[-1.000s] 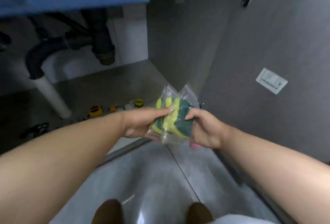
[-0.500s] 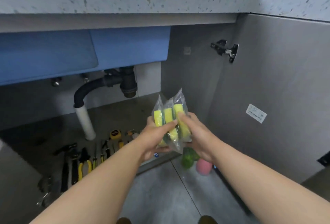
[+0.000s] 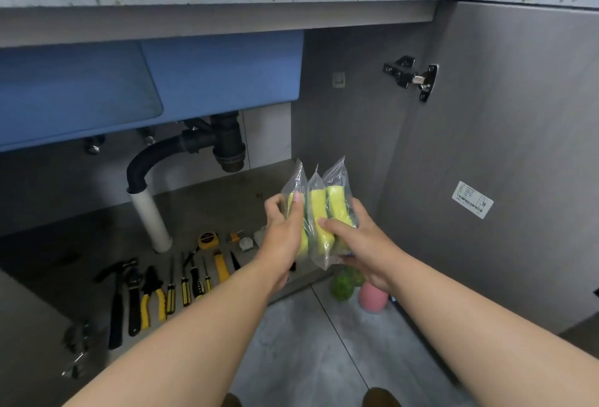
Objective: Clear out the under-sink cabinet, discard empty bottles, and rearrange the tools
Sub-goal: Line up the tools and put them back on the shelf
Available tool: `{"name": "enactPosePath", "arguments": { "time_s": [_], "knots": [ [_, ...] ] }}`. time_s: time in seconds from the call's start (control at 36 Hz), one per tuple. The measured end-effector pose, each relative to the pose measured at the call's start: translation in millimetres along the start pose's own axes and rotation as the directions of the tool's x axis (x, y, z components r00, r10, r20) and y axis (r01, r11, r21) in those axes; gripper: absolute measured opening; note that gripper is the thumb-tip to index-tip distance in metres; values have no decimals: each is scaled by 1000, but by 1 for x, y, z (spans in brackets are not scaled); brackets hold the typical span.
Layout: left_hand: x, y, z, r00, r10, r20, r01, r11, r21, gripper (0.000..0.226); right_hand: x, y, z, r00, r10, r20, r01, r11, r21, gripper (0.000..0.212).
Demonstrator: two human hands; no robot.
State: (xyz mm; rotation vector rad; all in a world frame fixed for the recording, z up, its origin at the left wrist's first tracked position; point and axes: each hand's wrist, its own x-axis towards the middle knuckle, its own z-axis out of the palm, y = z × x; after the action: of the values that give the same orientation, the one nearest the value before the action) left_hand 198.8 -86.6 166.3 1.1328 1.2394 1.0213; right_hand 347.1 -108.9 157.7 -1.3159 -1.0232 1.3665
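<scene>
Three yellow-green sponges in clear plastic bags (image 3: 319,208) stand upright between my hands, in front of the open under-sink cabinet. My left hand (image 3: 285,231) grips the left bag from the side. My right hand (image 3: 353,238) holds the other two from the right, thumb across their front. On the cabinet floor (image 3: 210,199) lies a row of tools: a hammer (image 3: 116,296), yellow-handled pliers (image 3: 152,296), screwdrivers (image 3: 186,286), a yellow tape measure (image 3: 207,240).
A black drain trap and white pipe (image 3: 150,218) hang under the blue sink (image 3: 146,88). The grey cabinet door (image 3: 518,147) stands open on the right. A green mesh item (image 3: 342,286) and a pink bottle (image 3: 372,298) sit on the floor below my hands. Metal parts (image 3: 76,341) lie at the left.
My view rose and pulled back from the cabinet. The sponge bags turned upright and lifted; both hands kept hold of them.
</scene>
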Motion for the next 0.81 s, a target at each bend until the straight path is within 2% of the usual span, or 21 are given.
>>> {"name": "enactPosePath", "arguments": {
  "time_s": [0.11,0.19,0.33,0.44,0.56,0.67,0.72,0.81],
  "knots": [
    [2,-2,3,998,57,-36,-59,997,-41,37,-1,1,2,1000,7,-14,-7,1000,12,51],
    [1,-2,2,1000,8,13,-8,999,-50,35,-3,2,4,999,-23,-41,21,999,-48,59],
    [-3,-3,1,986,-41,163,62,991,-121,63,-4,2,10,997,-73,2,72,978,-194,72],
    [1,-6,-1,988,-79,131,101,980,-169,51,-3,0,13,995,-76,70,90,970,-227,83],
    [3,-5,-7,979,-126,158,159,963,-217,40,0,-5,16,994,-89,60,100,972,-210,71],
    [6,-2,-10,980,-143,139,176,947,-269,37,4,2,15,996,-83,-12,69,894,-442,55],
    [6,-3,-8,981,-134,140,166,955,-245,39,6,6,16,997,-74,-32,49,865,-499,55],
    [5,-3,-4,987,-96,128,116,981,-157,55,10,7,22,996,-63,-58,27,870,-492,60]
  ]
}}
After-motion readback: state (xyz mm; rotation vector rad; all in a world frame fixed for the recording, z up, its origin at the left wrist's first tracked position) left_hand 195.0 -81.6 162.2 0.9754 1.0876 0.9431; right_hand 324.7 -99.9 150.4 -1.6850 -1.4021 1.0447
